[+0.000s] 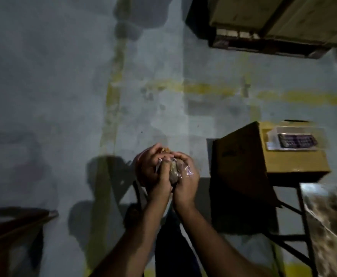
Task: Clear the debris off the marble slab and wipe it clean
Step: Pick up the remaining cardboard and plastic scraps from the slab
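Note:
My left hand (153, 170) and my right hand (185, 176) are cupped together over the floor, clasping a crumpled bundle of debris (173, 172) with shiny plastic wrap and brownish bits showing between the fingers. Something round and reddish sits under the left hand, mostly hidden. The marble slab (331, 222), mottled white and brown, lies at the lower right on a dark metal frame, well to the right of both hands. The picture is dim and blurred.
An open cardboard box (295, 162) holding a clear plastic case stands right of the hands. A wooden crate on a pallet (279, 23) fills the top right. Dark wooden furniture (14, 226) is at the lower left. Grey floor carries worn yellow lines (111, 100).

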Motion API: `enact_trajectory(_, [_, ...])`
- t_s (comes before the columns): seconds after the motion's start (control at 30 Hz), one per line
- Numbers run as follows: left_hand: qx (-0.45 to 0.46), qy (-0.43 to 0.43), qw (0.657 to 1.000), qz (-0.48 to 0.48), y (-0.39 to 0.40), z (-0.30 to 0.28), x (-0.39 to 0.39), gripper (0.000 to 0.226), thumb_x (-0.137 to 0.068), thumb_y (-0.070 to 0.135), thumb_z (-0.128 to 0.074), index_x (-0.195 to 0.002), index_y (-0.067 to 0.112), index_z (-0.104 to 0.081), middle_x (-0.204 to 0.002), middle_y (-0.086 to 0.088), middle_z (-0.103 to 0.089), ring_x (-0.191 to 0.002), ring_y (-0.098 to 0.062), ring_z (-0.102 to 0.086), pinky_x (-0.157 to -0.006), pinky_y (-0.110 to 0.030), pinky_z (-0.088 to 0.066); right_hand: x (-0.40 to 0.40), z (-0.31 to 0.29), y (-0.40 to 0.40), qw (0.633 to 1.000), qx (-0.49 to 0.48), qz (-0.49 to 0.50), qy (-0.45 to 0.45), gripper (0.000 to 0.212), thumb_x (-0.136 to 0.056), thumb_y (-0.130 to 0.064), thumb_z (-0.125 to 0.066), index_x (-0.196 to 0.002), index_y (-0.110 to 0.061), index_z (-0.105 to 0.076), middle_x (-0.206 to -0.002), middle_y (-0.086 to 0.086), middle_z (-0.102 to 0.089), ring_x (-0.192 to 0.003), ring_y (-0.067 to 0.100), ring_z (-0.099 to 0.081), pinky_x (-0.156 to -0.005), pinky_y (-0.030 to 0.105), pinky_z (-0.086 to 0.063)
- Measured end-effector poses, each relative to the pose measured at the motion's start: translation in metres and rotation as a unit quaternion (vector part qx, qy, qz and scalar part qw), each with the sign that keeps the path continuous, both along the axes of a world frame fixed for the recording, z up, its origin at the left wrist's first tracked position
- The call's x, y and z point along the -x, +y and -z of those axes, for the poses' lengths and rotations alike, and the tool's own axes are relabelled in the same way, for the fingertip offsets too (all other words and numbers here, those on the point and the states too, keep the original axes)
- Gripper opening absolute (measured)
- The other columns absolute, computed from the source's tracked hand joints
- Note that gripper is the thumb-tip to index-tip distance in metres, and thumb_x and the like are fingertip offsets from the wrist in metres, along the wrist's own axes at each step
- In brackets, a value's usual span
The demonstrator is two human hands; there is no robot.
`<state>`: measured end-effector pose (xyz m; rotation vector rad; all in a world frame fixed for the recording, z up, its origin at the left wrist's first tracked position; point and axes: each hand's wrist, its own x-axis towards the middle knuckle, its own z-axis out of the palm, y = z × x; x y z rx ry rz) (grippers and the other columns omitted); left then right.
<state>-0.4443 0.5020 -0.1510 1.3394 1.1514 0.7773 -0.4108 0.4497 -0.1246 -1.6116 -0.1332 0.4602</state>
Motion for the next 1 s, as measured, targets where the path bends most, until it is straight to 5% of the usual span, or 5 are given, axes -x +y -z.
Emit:
enact_trajectory(0.23, [0.050, 0.017, 0.998, -0.028, 0.008, 0.175, -0.020, 0.023, -0.086, 0.031, -0.052, -0.090, 0.015, -0.069, -0.094, 0.014, -0.069, -0.094, 0.007, -0.062, -0.088, -0.011, -0.044, -0.027, 0.213, 0.014, 0.993, 0.090, -0.080, 0.013, 0.027, -0.095, -0.020, -0.054, -0.110, -0.005, -0.069, -0.109, 0.008, -0.072, -0.104, 0.018, -0.068, -0.095, 0.034, -0.054])
enact_trajectory(0.4, [0.003, 0.093, 0.996, -0.015, 0.023, 0.332, -0.026, 0.025, -0.097, 0.040, -0.044, -0.103, 0.030, -0.066, -0.115, 0.019, -0.066, -0.113, -0.003, -0.060, -0.107, -0.035, -0.044, -0.048, 0.357, 0.030, 0.983, 0.102, -0.151, -0.022, 0.028, -0.099, -0.027, -0.047, -0.111, -0.010, -0.066, -0.111, 0.008, -0.068, -0.106, 0.021, -0.065, -0.096, 0.042, -0.052])
enact_trajectory(0.57, [-0.064, 0.105, 0.989, 0.083, 0.055, 0.421, -0.019, 0.032, -0.100, 0.030, -0.044, -0.118, 0.015, -0.066, -0.124, 0.000, -0.066, -0.119, -0.018, -0.059, -0.106, -0.041, -0.043, -0.081, 0.447, 0.038, 0.933, 0.176, -0.293, -0.109, 0.039, -0.100, -0.041, -0.044, -0.129, -0.022, -0.061, -0.130, 0.002, -0.061, -0.123, 0.022, -0.054, -0.107, 0.036, -0.041])
enact_trajectory(0.83, [-0.231, 0.331, 0.869, 0.286, 0.065, 0.467, 0.024, 0.065, -0.093, 0.040, -0.050, -0.154, 0.023, -0.037, -0.162, -0.005, -0.033, -0.145, -0.031, -0.033, -0.116, -0.053, -0.027, -0.106, 0.470, 0.010, 0.865, 0.266, -0.374, -0.203, 0.045, -0.103, -0.041, -0.038, -0.145, -0.028, -0.049, -0.153, 0.001, -0.043, -0.144, 0.019, -0.033, -0.118, 0.046, -0.027])
enact_trajectory(1.0, [-0.250, 0.459, 0.761, 0.385, 0.052, 0.492, 0.030, 0.077, -0.092, 0.038, -0.046, -0.160, 0.016, -0.017, -0.168, -0.005, -0.014, -0.154, -0.028, -0.013, -0.123, -0.049, -0.018, -0.087, 0.494, 0.010, 0.738, 0.368, -0.507, -0.249, 0.070, -0.096, -0.070, -0.026, -0.160, -0.044, -0.014, -0.170, 0.003, -0.005, -0.156, 0.033, 0.004, -0.120, 0.057, -0.004])
